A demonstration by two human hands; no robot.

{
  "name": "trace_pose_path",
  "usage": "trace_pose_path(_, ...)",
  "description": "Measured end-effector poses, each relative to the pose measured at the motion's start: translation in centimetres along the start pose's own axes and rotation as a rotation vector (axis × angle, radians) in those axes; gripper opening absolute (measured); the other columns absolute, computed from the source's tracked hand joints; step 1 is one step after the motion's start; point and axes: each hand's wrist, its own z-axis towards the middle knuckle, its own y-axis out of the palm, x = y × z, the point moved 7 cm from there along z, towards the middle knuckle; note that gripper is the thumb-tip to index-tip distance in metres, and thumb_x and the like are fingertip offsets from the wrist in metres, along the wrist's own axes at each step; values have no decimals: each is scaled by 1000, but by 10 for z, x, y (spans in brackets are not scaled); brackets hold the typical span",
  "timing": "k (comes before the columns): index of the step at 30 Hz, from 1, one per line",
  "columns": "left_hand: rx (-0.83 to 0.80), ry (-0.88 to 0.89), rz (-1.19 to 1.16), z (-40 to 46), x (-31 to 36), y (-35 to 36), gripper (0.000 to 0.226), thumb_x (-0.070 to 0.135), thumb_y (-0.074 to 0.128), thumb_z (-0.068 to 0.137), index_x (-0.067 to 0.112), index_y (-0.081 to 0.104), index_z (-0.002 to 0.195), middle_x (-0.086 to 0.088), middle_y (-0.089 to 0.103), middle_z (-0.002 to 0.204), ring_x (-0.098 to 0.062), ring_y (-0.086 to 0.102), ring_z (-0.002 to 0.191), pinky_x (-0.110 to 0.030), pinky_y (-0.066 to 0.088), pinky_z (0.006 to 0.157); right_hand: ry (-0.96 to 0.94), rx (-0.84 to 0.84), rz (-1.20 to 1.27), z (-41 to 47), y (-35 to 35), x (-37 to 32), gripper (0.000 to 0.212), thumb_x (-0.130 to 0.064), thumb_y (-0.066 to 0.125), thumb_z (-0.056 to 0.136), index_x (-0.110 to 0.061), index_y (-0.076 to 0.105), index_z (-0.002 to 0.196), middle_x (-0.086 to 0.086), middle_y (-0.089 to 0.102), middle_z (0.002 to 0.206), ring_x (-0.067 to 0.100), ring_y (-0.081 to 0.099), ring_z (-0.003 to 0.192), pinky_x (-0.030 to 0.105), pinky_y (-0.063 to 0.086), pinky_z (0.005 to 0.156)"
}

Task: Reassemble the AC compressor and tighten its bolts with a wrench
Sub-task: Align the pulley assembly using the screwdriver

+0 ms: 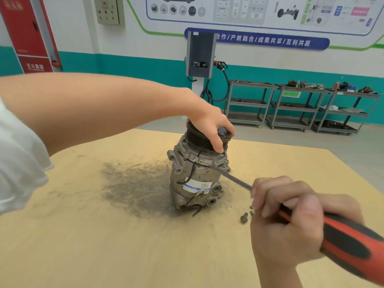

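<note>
The grey metal AC compressor point(195, 175) stands on its end on the pale wooden table point(104, 256), at the edge of a dark, dirty smudge point(135, 188). Its black ribbed pulley point(204, 138) is on top, and a white and blue sticker point(197, 187) is on its side. The left hand point(209, 123) comes from above and sits on the pulley, with the fingers curled down over its rim and the thumb pressed against the ribs. A long tool with a thin grey metal shaft point(232, 178) reaches in from the right, and its tip touches the compressor just under the pulley, near a small bolt head there. The right hand point(291, 221) holds this tool close to the camera, with all its fingers wrapped tight round the red and black handle point(349, 244). A loose dark bolt point(244, 217) lies on the table just beside the right hand, between it and the compressor. Far behind, grey metal carts point(291, 104) stand by a teal and white wall point(124, 67).
</note>
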Motion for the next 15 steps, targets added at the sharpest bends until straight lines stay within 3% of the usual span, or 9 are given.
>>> trace_pose_path(7, -19, -22, 4, -1, 0, 0, 70, 64, 58, 87, 39, 33, 148, 0, 42, 109, -25, 45, 98, -41, 52, 81, 8, 97, 16, 0, -10, 5, 41, -22, 47, 70, 17, 38, 79, -9, 42, 41, 21, 39, 37, 29, 32, 50)
trace_pose_path(9, -9, -18, 10, -1, 1, 0, 70, 64, 58, 87, 38, 33, 147, 0, 42, 107, -25, 44, 96, -40, 51, 77, -13, 62, -2, 5, -11, 5, 27, -20, 44, 73, 6, 40, 66, -8, 36, 40, 18, 39, 36, 27, 33, 50)
trace_pose_path(11, 6, -13, 16, -1, 1, 0, 70, 63, 57, 87, 38, 33, 148, 1, 41, 108, -24, 44, 96, -35, 45, 72, -35, 18, -20, 12, -6, 6, 25, -17, 42, 77, -5, 34, 57, -3, 29, 40, 16, 40, 35, 26, 33, 49)
trace_pose_path(15, 11, -15, 7, -2, 1, 0, 72, 65, 57, 87, 38, 32, 148, 0, 41, 107, -25, 44, 95, -37, 49, 74, -61, 58, -35, 30, 0, 6, 10, -13, 47, 79, -6, 40, 77, -6, 36, 39, 25, 37, 33, 29, 31, 46)
